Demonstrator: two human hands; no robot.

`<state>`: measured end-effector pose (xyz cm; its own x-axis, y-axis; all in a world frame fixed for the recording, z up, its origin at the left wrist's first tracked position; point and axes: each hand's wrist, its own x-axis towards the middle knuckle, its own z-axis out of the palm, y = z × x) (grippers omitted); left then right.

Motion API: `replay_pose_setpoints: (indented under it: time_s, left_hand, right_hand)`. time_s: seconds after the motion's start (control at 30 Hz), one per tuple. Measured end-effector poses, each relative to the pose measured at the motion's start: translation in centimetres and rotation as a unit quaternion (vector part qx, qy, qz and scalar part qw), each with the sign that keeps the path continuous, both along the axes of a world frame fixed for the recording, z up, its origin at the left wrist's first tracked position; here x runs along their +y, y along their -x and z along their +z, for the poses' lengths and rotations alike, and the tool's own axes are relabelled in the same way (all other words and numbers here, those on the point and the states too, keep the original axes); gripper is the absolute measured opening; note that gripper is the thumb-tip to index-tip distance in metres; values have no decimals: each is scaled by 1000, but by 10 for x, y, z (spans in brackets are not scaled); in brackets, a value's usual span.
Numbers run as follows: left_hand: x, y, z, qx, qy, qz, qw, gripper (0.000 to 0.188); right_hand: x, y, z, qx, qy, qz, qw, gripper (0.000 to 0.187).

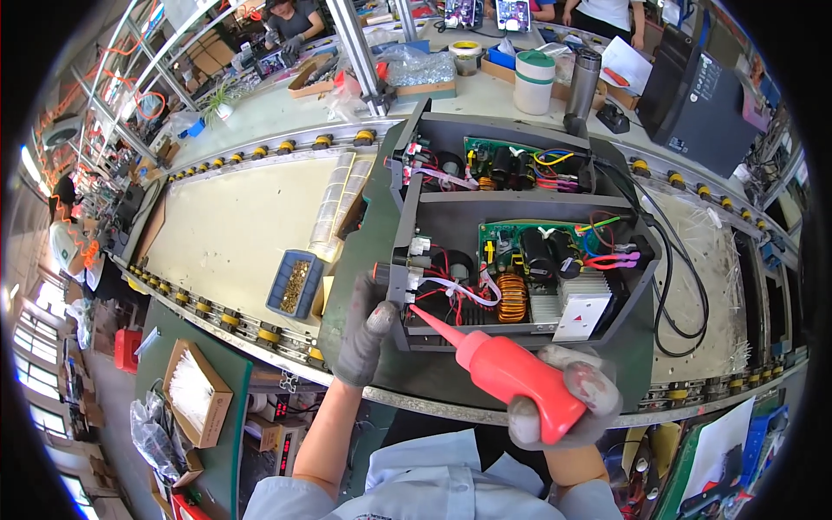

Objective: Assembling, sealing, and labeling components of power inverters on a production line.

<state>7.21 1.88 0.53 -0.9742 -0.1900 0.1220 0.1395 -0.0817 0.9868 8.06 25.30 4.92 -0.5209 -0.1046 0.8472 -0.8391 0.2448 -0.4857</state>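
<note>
My right hand (572, 394), in a stained grey glove, is wrapped round a red squeeze bottle (520, 373). Its long tapered nozzle points up and left, the tip at a small white connector (410, 296) by the left end panel of the nearer dark-grey metal case (433, 212). Against the outside of that panel is my gloved left hand (362, 334), fingers stretched upward, thumb near the lower corner. Inside the open case sit a green circuit board (498, 232), a copper-wound coil (512, 299), red and white wires and a silver heatsink (584, 303).
A second open case (451, 130) stands just behind. To the left lies a blue bin (295, 284) of small brass-coloured parts, beside a clear-wrapped roll (340, 204). Black cables (676, 286) loop off the right side. Roller tracks (230, 319) edge the bench; people work beyond.
</note>
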Motion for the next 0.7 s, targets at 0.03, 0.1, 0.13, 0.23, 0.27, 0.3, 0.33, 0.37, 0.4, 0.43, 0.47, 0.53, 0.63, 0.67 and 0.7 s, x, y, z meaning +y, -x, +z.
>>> replay_pose_setpoints:
  time_s: [0.03, 0.1, 0.13, 0.23, 0.27, 0.3, 0.33, 0.37, 0.4, 0.43, 0.47, 0.53, 0.63, 0.67, 0.7]
  left_hand:
    - [-1, 0, -1, -7, 6, 1, 1000, 66]
    - [-2, 0, -1, -12, 13, 2, 1000, 65]
    - [-1, 0, 1, -11, 17, 0, 1000, 66]
    - [0, 2, 4, -4, 21, 1, 1000, 68]
    - [2, 2, 6, 2, 22, 3, 1000, 69]
    - [3, 2, 7, 2, 22, 3, 1000, 69]
    - [5, 2, 9, 15, 17, 7, 1000, 70]
    - [6, 3, 10, 29, 11, 10, 999, 70]
    - [6, 2, 10, 29, 11, 9, 999, 70]
    - [5, 2, 9, 24, 11, 7, 1000, 70]
    - [5, 2, 9, 18, 12, 5, 1000, 71]
    - [6, 1, 10, 20, 7, 5, 1000, 70]
    - [3, 0, 7, 10, 7, 5, 1000, 69]
    - [1, 0, 4, -3, 12, 4, 1000, 69]
    - [0, 0, 2, -1, 12, 5, 1000, 69]
  right_hand:
    - [-2, 2, -1, 0, 2, -1, 1000, 66]
    - [-8, 6, -4, 24, -18, -34, 999, 69]
    - [-12, 8, -7, 37, 2, -37, 999, 70]
    - [-15, 13, -9, 51, 18, -29, 998, 70]
    - [-15, 13, -9, 51, 17, -29, 998, 70]
    - [-16, 13, -9, 53, 16, -30, 998, 71]
    - [-16, 12, -10, 56, 14, -30, 998, 71]
    - [-15, 10, -9, 57, 15, -30, 998, 71]
    - [-11, 5, -8, 30, -13, -13, 999, 67]
    - [-9, 3, -8, 3, -40, 4, 999, 63]
    - [-10, 4, -9, 3, -40, 3, 999, 63]
    - [-14, 4, -11, -7, -29, -6, 1000, 63]
    - [-15, 10, -10, 55, -15, -29, 998, 70]
    - [-12, 8, -9, 56, -14, -28, 998, 70]
    - [-6, 5, -6, 58, -23, -40, 997, 71]
